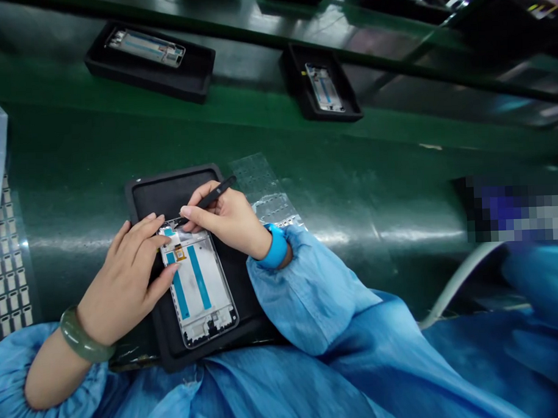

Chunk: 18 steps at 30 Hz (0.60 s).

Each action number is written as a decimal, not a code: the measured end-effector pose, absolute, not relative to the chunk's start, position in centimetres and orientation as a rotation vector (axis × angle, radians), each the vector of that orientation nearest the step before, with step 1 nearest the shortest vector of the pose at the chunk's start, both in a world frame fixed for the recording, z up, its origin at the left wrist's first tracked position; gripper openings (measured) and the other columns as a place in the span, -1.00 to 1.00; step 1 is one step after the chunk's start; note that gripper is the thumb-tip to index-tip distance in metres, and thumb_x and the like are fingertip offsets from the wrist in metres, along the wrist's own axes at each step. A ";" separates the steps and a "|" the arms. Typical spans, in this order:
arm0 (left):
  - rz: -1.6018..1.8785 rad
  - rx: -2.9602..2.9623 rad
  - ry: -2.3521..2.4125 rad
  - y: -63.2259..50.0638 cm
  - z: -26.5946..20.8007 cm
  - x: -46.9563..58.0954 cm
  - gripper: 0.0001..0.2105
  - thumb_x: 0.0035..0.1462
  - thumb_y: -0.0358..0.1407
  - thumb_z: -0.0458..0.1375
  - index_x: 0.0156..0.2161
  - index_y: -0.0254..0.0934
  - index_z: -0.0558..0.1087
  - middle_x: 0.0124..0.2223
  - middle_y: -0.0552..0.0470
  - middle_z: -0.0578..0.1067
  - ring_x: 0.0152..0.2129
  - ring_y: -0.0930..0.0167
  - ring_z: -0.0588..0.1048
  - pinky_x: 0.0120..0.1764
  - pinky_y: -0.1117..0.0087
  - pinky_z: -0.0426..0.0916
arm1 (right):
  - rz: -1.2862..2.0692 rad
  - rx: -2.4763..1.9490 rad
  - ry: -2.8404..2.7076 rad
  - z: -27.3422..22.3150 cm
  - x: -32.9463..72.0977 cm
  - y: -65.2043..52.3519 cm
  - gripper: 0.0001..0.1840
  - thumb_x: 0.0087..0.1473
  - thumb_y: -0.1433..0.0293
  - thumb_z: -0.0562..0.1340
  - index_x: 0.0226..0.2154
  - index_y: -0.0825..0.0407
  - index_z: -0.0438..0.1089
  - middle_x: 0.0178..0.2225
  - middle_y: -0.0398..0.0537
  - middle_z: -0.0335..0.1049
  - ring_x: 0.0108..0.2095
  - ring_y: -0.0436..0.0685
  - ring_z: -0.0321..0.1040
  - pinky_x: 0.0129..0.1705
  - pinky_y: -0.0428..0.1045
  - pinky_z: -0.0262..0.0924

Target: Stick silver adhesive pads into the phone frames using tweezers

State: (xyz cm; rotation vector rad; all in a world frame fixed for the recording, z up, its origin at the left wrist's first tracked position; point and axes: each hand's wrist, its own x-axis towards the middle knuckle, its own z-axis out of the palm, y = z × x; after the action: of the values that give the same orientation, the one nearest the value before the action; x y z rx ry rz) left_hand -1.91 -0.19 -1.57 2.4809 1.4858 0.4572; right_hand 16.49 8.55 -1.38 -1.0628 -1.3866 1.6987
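Note:
A phone frame [200, 285] with two blue adhesive strips lies in a black tray [162, 344] in front of me. My left hand [125, 272] is open, its fingertips resting on the frame's upper left edge and its thumb near a small orange flex cable [178, 254]. My right hand [231, 220] is closed around black tweezers [217, 193], held at a slant. Their tip reaches the frame's top edge, where a tiny part may sit; I cannot make it out.
Two more black trays, one at the back left [201, 83] and one at the back right [309, 104], hold phone frames. A clear plastic sheet [259, 179] lies right of my tray. Sheets of small parts [9, 267] lie at the left. A blue sleeve [542, 285] shows at the right.

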 end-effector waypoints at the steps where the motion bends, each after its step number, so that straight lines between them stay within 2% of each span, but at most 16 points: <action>1: 0.462 2.484 1.487 -0.2 -1.6 -1.9 -0.67 0.21 -0.21 0.00 0.00 -0.38 0.21 0.16 -0.25 0.23 0.17 0.21 0.13 0.20 0.05 0.03 | 1.696 -1.067 -1.386 -1.4 16.5 8.5 -0.72 -0.11 0.31 0.35 -0.40 0.07 0.26 -0.59 -0.23 0.37 -0.49 0.01 0.46 -0.45 -0.13 0.39; 13: 0.470 2.489 1.492 -0.2 -1.5 -1.8 -0.68 0.21 -0.22 0.00 -0.01 -0.39 0.23 0.15 -0.25 0.25 0.17 0.21 0.14 0.19 0.04 0.05 | 1.662 -1.090 -1.451 -1.4 16.6 8.5 -0.72 -0.09 0.29 0.33 -0.38 0.07 0.26 -0.58 -0.21 0.39 -0.48 0.02 0.47 -0.44 -0.11 0.40; 18: 0.452 2.504 1.495 -0.1 -1.4 -1.8 -0.64 0.22 -0.24 -0.02 0.08 -0.34 0.20 0.16 -0.21 0.23 0.17 0.21 0.14 0.18 0.02 0.06 | 1.635 -1.107 -1.480 -1.4 16.5 8.5 -0.72 -0.08 0.29 0.33 -0.39 0.07 0.26 -0.57 -0.20 0.40 -0.48 0.04 0.48 -0.44 -0.10 0.39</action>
State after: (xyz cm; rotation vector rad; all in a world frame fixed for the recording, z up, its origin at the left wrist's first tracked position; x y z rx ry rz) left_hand -1.79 -0.11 -1.43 2.5043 1.4953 0.4521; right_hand 16.53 8.50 -1.45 -1.1068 -1.4800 1.6346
